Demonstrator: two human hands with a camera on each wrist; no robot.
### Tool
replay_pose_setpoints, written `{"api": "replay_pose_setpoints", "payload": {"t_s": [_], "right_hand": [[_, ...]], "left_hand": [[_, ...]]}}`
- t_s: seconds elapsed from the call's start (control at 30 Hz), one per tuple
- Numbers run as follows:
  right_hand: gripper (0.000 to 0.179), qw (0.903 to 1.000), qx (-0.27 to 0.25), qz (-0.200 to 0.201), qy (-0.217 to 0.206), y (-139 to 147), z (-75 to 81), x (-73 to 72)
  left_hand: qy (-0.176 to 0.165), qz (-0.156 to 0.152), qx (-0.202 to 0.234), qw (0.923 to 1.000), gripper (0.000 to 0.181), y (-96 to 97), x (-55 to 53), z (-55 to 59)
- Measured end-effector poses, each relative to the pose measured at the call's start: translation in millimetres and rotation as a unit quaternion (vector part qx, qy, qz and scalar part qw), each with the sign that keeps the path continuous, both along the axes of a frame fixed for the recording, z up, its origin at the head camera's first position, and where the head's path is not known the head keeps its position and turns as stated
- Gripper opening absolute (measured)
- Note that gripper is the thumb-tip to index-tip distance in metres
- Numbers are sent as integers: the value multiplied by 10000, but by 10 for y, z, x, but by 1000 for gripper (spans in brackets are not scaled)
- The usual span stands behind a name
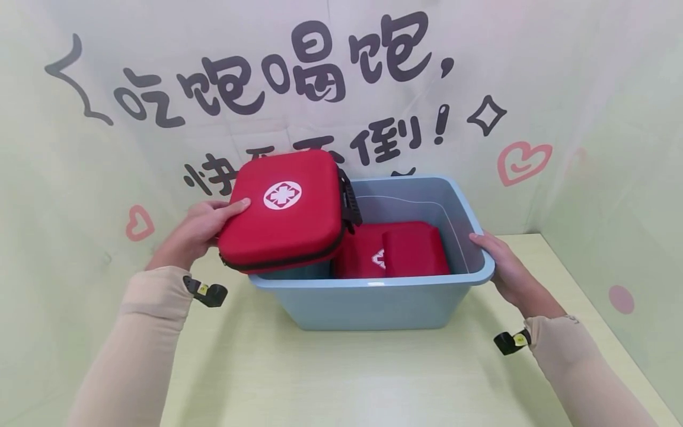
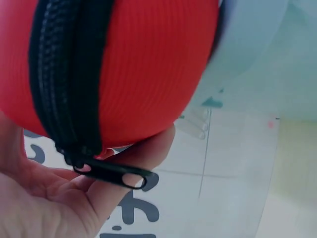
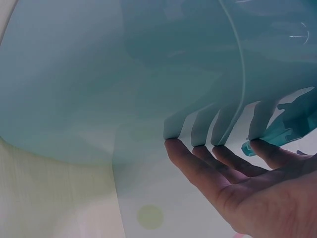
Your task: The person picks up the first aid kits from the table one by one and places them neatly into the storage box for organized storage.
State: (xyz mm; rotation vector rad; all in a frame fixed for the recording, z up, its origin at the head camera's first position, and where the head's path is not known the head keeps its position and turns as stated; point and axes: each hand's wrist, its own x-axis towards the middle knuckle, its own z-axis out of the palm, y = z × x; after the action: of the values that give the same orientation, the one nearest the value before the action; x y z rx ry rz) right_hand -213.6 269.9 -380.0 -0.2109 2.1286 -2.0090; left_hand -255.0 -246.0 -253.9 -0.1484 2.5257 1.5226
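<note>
My left hand grips a red first-aid case by its left edge, thumb on top and fingers beneath. The case has a white cross emblem and a black carry handle. It is tilted over the left end of a blue plastic bin, overlapping its rim. In the left wrist view the case's black zipper and its pull tab show close to the palm. My right hand holds the bin's right rim, thumb over the edge; its fingertips touch the outer wall.
Inside the bin lie red first-aid pouches, partly hidden by the held case. The bin stands on a pale wood table. Close behind hangs a white curtain with dark lettering and pink hearts.
</note>
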Motion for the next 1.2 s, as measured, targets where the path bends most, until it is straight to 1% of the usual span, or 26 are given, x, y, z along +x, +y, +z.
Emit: {"api": "replay_pose_setpoints", "payload": {"t_s": [0.4, 0.63, 0.83, 1.0, 1.2], "right_hand": [[69, 10000, 42, -10, -41, -7, 4, -2], [70, 10000, 44, -15, -86, -7, 13, -2], [70, 10000, 14, 14, -86, -18, 27, 2], [70, 10000, 4, 24, -71, -20, 31, 2], [70, 10000, 8, 9, -71, -15, 22, -7]], "left_hand": [[-37, -211, -177, 9996, 85, 281, -54, 2], [-126, -207, -389, 9989, 80, 424, -82, -6], [-233, -208, -537, 9981, 80, 504, -106, -27], [-247, -183, -709, 9970, 81, 554, -111, -36], [-256, -200, -758, 9966, 79, 613, -123, -53]]}}
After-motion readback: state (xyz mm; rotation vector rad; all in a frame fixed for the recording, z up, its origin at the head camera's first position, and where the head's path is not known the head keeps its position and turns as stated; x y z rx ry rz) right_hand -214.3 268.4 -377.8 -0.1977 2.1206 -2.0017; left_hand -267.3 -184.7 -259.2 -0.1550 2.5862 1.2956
